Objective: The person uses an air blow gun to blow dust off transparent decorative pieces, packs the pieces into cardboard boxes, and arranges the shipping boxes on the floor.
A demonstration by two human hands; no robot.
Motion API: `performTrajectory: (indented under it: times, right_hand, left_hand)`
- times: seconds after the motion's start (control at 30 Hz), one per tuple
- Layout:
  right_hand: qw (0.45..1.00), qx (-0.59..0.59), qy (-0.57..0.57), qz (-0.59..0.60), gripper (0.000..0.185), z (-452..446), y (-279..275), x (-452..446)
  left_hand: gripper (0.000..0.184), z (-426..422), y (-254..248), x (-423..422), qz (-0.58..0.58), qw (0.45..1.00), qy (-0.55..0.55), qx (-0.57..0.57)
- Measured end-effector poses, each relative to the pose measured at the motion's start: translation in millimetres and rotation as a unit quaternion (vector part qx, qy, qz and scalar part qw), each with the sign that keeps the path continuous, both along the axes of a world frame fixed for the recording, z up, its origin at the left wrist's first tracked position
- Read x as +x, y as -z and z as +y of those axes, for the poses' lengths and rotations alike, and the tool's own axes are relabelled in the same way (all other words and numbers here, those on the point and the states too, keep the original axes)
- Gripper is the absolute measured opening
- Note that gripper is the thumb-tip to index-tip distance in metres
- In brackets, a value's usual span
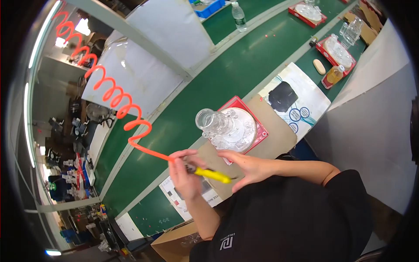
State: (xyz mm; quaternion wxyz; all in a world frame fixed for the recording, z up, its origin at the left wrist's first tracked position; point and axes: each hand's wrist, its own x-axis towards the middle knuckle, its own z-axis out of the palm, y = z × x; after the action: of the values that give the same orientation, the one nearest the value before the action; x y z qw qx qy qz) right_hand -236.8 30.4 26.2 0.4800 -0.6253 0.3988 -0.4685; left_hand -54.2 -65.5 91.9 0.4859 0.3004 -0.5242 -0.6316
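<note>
My left hand (185, 177) is curled around the rear end of a slim yellow air tool (212, 175), where an orange coiled hose (114, 97) joins it. The tool lies slanted with its thin dark tip toward my right hand (251, 168); motion blurs it, and its exact kind is unclear. Thumb and fingers of my right hand are spread apart around the tip end, with nothing visible in them. Just beyond my hands, a clear glass or plastic vessel (211, 121) and other clear parts rest on a round white disc (249, 126) over a red square base (262, 131).
A white printed box (312, 102) with a dark pad (283, 96) lies right of the base. Farther right stand a bottle of amber liquid (333, 77) and another red base (325, 52) with clear parts. A water bottle (238, 17) stands across the green bench (192, 102).
</note>
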Motion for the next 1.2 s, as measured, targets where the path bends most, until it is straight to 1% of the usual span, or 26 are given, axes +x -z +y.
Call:
performTrajectory:
  times: [0.03,0.1,0.13,0.17,0.2,0.23,0.27,0.3,0.33,0.37,0.4,0.43,0.47,0.53,0.57,0.6,0.67,0.7,0.8,0.9,1.0,1.03,1.1,1.13,1.17,1.2]
  right_hand:
    - [0.998,0.006,-0.040,-0.047,0.076,-7.0,-11.4,4.0]
    - [0.984,0.022,-0.115,-0.136,0.083,-21.4,-32.6,5.8]
    - [0.985,0.052,-0.108,-0.128,0.082,-26.5,-41.8,2.4]
    - [0.985,0.083,-0.099,-0.118,0.080,-31.3,-50.8,-5.1]
    - [0.984,0.114,-0.088,-0.108,0.079,-35.2,-62.3,-15.1]
    - [0.990,0.072,-0.048,-0.108,0.072,-40.3,-81.8,-30.7]
    - [0.994,0.031,-0.006,-0.103,0.065,-45.3,-101.5,-46.3]
    - [0.990,-0.023,0.016,-0.140,0.060,-54.2,-116.2,-61.3]
    - [0.973,-0.017,-0.008,-0.229,0.068,-61.8,-140.1,-71.9]
    - [0.961,-0.043,-0.011,-0.274,0.066,-71.5,-156.0,-80.4]
    - [0.950,-0.045,0.037,-0.306,0.062,-77.4,-173.8,-79.8]
    - [0.955,-0.068,0.086,-0.277,0.060,-87.4,-180.0,-79.9]
    - [0.955,-0.092,0.134,-0.246,0.058,-94.5,-185.4,-79.6]
    - [0.953,-0.117,0.126,-0.249,0.054,-93.8,-194.1,-68.7]
    - [0.952,-0.130,0.119,-0.251,0.053,-94.2,-197.5,-65.5]
    - [0.948,-0.134,0.120,-0.261,0.052,-97.1,-199.4,-67.3]
    - [0.942,-0.139,0.121,-0.280,0.049,-102.9,-201.0,-74.8]
    - [0.943,-0.112,0.093,-0.300,0.049,-101.4,-203.1,-78.3]
    - [0.950,-0.153,0.129,-0.240,0.046,-99.0,-204.1,-80.0]
    - [0.953,-0.142,0.114,-0.240,0.044,-96.0,-197.8,-77.5]
    - [0.945,-0.138,0.118,-0.272,0.042,-88.6,-180.4,-76.9]
    - [0.943,-0.135,0.130,-0.275,0.043,-86.2,-173.3,-77.7]
    - [0.958,-0.115,0.180,-0.189,0.041,-77.7,-156.9,-87.4]
    - [0.962,-0.105,0.205,-0.144,0.040,-73.6,-148.7,-92.4]
    - [0.960,-0.119,0.235,-0.098,0.039,-69.0,-139.4,-93.9]
    - [0.959,-0.090,0.207,-0.169,0.038,-66.0,-126.4,-91.7]
  left_hand:
    - [0.025,8.6,-10.1,-15.7,0.039,0.999,0.031,-0.021]
    - [0.032,19.5,-27.9,-36.7,0.040,0.989,0.120,-0.072]
    - [0.036,20.7,-38.5,-45.5,0.034,0.980,0.167,-0.103]
    - [0.042,12.0,-39.9,-46.4,-0.040,0.968,0.133,-0.208]
    - [0.050,-3.8,-40.3,-41.8,-0.114,0.940,0.095,-0.308]
    - [0.061,-30.0,-33.6,-31.6,-0.135,0.909,0.075,-0.386]
    - [0.058,-46.9,-31.3,-28.5,-0.154,0.909,0.058,-0.383]
    - [0.060,-55.4,-21.9,-38.0,-0.220,0.898,0.008,-0.382]
    - [0.065,-61.3,-11.0,-48.5,-0.284,0.879,-0.040,-0.380]
    - [0.067,-62.6,0.8,-59.8,-0.276,0.888,-0.009,-0.368]
    - [0.069,-60.3,13.8,-73.2,-0.267,0.896,0.021,-0.354]
    - [0.072,-59.0,24.3,-84.2,-0.258,0.903,0.051,-0.339]
    - [0.071,-61.0,29.9,-93.0,-0.255,0.905,0.019,-0.341]
    - [0.071,-67.9,38.3,-105.4,-0.249,0.904,-0.044,-0.344]
    - [0.067,-73.6,45.8,-108.9,-0.203,0.923,-0.046,-0.323]
    - [0.066,-75.4,48.8,-110.8,-0.196,0.930,-0.038,-0.309]
    - [0.062,-76.0,53.5,-112.7,-0.182,0.944,-0.023,-0.275]
    - [0.061,-70.4,46.8,-112.6,-0.204,0.941,-0.039,-0.268]
    - [0.062,-75.2,55.4,-115.6,-0.189,0.942,-0.040,-0.275]
    - [0.062,-71.3,54.3,-117.7,-0.180,0.951,-0.044,-0.248]
    - [0.065,-70.5,62.8,-116.9,-0.148,0.954,-0.045,-0.258]
    - [0.068,-69.8,63.4,-114.6,-0.172,0.948,-0.046,-0.265]
    - [0.075,-65.4,64.3,-106.3,-0.220,0.936,-0.047,-0.271]
    - [0.076,-66.0,68.6,-101.0,-0.257,0.924,-0.035,-0.282]
    - [0.077,-67.8,76.6,-93.8,-0.294,0.910,-0.021,-0.292]
    - [0.077,-67.4,86.2,-87.6,-0.331,0.894,-0.006,-0.301]
